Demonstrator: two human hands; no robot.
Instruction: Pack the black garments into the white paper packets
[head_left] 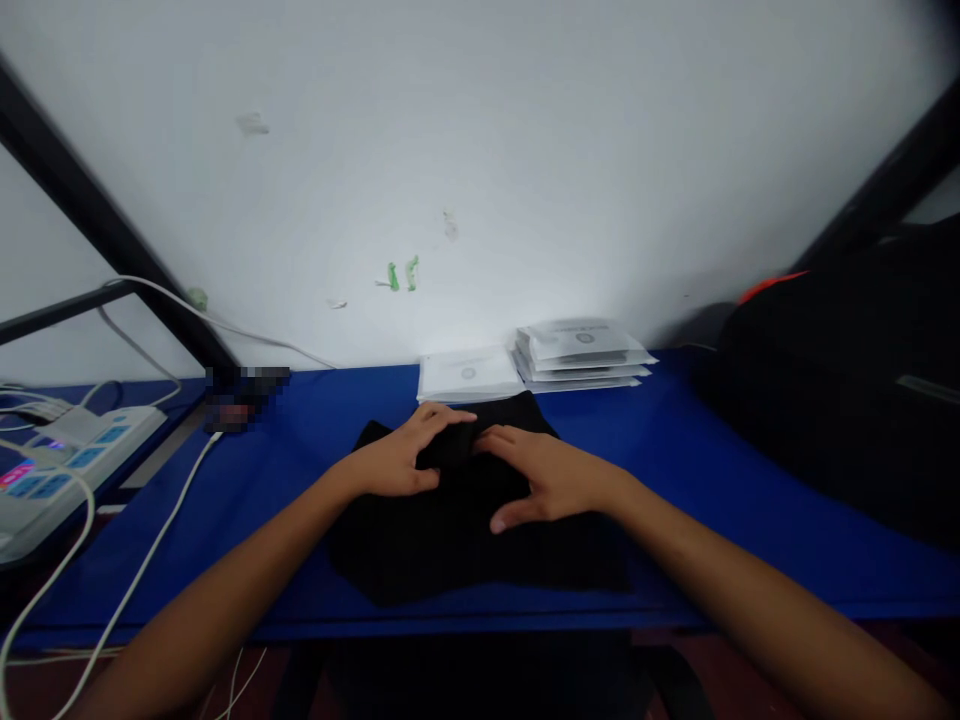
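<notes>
A black cloth (450, 540) lies on the blue table (660, 450), in front of me near its front edge. My left hand (405, 455) rests on the cloth's upper left part with fingers stretched out flat. My right hand (544, 480) lies flat on the cloth beside it, fingers extended toward the left hand and thumb spread. The fingertips of both hands nearly meet over a raised fold of the cloth. Neither hand grips anything.
Flat white packets (469, 375) and a stack of more packets (581, 352) sit at the table's back by the white wall. A large black bag (847, 380) fills the right side. A power strip (67, 460) with white cables (142, 560) lies at left.
</notes>
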